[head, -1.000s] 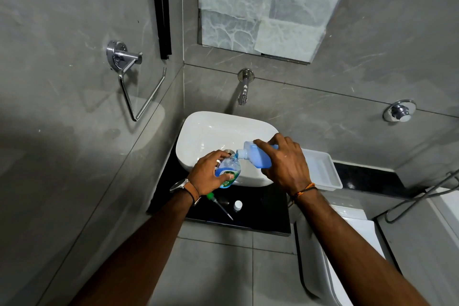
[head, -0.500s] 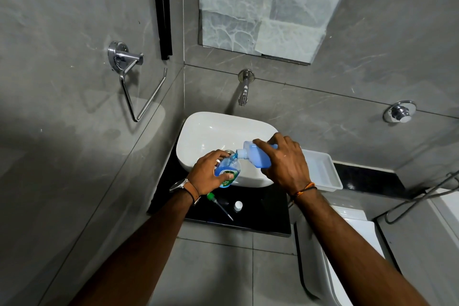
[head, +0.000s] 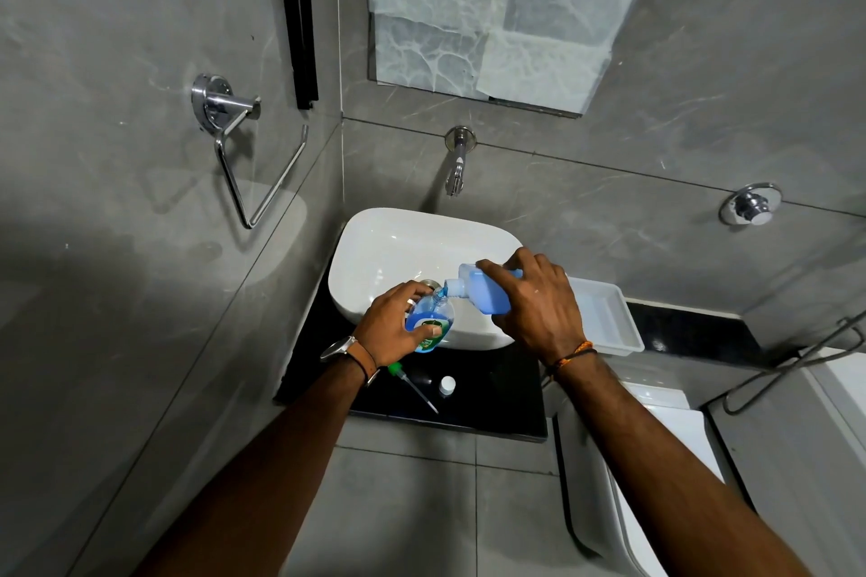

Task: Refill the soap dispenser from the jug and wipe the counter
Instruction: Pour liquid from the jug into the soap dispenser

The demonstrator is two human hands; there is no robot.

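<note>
The soap dispenser [head: 429,323] is a small clear bottle with a green label on its front, and blue liquid fills most of it. Its pump is off, so the neck is open at the top. The jug [head: 487,288] is a pale blue plastic bottle with a short white neck, and it lies tilted almost flat, with the spout down toward the dispenser's opening. A thin blue stream passes from the spout into the neck.

Both bottles are above the front edge of a white basin [head: 398,248], which stands on a black counter [head: 496,394]. On the counter, in front of the basin, lies the pump [head: 412,384] with its green head and long thin tube, and just beside it a small white cap [head: 447,384]. To the right of the basin there is a clear plastic tray [head: 609,319]. The walls are of grey tiles. A chrome tap [head: 457,164] comes out of the back wall above the basin, a chrome towel ring [head: 243,145] hangs on the left wall, and a mirror [head: 492,5] covered with paper is above.

The left hand [head: 389,328] is closed around the dispenser from the left side, with the thumb across the label. The right hand [head: 534,305] grasps the jug from above, with the fingers wrapped over its body. The spout of the jug is just over the neck of the dispenser, between the two hands.
</note>
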